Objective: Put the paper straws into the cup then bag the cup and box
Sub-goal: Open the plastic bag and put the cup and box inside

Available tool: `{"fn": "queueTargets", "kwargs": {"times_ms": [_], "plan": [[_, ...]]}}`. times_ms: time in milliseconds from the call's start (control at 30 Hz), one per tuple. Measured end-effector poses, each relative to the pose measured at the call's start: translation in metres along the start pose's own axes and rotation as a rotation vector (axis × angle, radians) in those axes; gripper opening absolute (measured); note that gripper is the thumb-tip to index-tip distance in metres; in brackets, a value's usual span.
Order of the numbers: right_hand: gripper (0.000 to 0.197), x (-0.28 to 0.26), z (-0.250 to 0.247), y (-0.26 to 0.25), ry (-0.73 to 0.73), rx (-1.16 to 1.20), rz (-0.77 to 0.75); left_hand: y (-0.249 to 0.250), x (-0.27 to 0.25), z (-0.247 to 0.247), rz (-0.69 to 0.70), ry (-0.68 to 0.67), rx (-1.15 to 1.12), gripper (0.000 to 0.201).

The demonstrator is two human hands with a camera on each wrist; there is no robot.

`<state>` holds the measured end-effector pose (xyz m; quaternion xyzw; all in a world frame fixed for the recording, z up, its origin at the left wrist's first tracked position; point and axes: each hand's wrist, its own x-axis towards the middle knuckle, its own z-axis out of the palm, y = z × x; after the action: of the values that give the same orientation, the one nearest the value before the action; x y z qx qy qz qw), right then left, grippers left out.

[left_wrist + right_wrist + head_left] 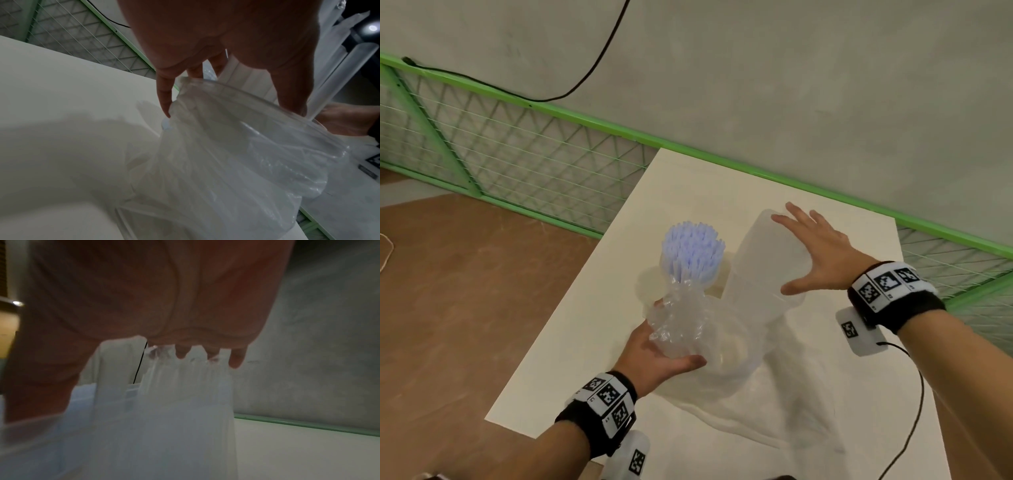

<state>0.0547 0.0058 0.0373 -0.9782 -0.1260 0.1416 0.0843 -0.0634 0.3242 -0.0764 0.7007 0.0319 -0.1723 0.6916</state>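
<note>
Box tilts at bag mouth, left hand gripping rim

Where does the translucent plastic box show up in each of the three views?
Head: translucent plastic box right of centre, under the right hand.
Left wrist: probably the box, pale and ribbed, behind the left hand.
Right wrist: lower centre, below the fingertips.
Shared landmark: the green rail.

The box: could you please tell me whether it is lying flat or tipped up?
Tipped up: the right hand grips the box by its upper end, and its lower end points towards the bag.
</note>
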Motion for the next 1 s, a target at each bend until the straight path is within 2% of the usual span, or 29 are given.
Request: {"fn": "queueTargets", "kwargs": {"times_ms": [67, 233, 333, 500, 600, 700, 867, 1000], "plan": [[0.117, 0.000, -0.001, 0.006, -0.009, 0.027, 0.018, -0.001, 0.000, 0.001, -0.001, 0.005, -0.012, 0.092], [0.089, 0.015, 0.007, 0.004, 0.281, -0.070, 0.087, -0.002, 0.000, 0.002, 0.001, 0.005, -0.014, 0.091], [0.087, 0.022, 0.016, -0.003, 0.355, -0.096, 0.126, 0.000, 0.000, 0.002, 0.019, -0.002, 0.016, 0.088], [0.097, 0.036, 0.025, -0.009, 0.279, -0.277, 0.072, 0.001, -0.001, 0.002, 0.034, 0.000, 0.024, 0.086], [0.090, 0.042, 0.023, -0.012, 0.249, -0.256, 0.064, 0.000, -0.001, 0.001, 0.044, 0.002, 0.020, 0.088], [0.081, 0.044, 0.017, -0.010, 0.295, -0.115, 0.088, 0.000, -0.001, 0.002, 0.052, -0.002, 0.026, 0.089], [0.075, 0.042, 0.025, -0.010, 0.209, -0.358, 0.029, 0.001, 0.000, 0.002, 0.051, 0.004, 0.052, 0.092], [0.073, 0.041, 0.025, -0.014, 0.169, -0.284, 0.090, -0.002, 0.001, 0.002, 0.055, 0.008, 0.069, 0.095]]}}
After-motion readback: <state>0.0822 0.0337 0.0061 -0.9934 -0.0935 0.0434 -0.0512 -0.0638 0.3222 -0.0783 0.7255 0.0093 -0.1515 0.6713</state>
